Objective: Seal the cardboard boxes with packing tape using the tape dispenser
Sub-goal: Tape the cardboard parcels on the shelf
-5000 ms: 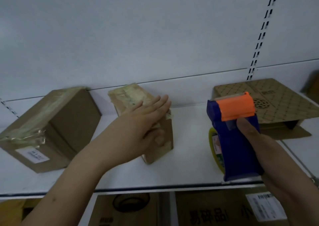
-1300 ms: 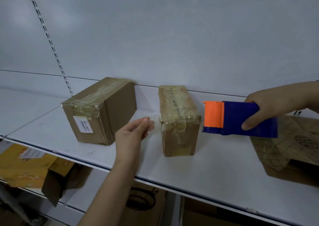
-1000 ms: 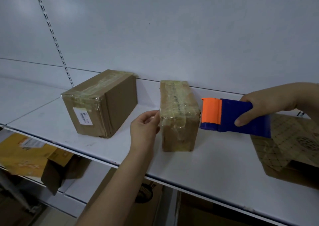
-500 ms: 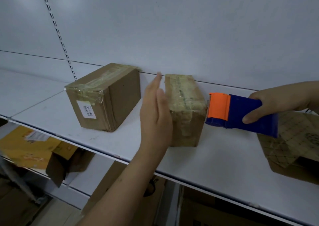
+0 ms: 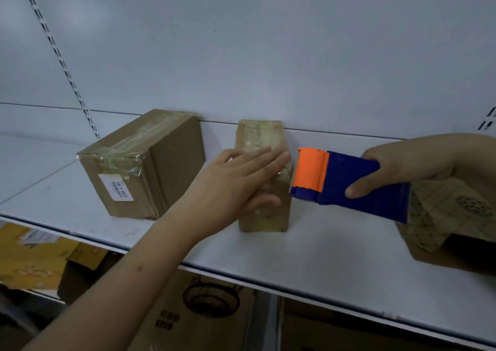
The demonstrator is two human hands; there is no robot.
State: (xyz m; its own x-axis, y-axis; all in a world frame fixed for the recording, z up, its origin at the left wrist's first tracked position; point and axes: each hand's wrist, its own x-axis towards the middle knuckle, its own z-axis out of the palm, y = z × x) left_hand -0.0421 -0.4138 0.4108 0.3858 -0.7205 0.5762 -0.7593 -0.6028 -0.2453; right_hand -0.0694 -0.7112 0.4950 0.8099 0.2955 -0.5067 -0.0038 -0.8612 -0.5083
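The small tape-wrapped brown cardboard box point(image 5: 261, 211) is partly covered by the flat left hand point(image 5: 241, 179). The white label point(image 5: 116, 187) on the larger brown cardboard box point(image 5: 139, 168) is too blurred to read fully. The patterned flat cardboard piece point(image 5: 442, 216) runs off the right edge.

White label point(image 5: 116, 190) on the near end face of the larger cardboard box point(image 5: 166, 162), at 9 o'clock in view: reads roughly "10 1 1937"; smaller line beneath it illegible. Carton point(image 5: 198, 321) under the shelf, at 6 o'clock: printed basket drawing and dark characters, too blurred to read. No other legible text.
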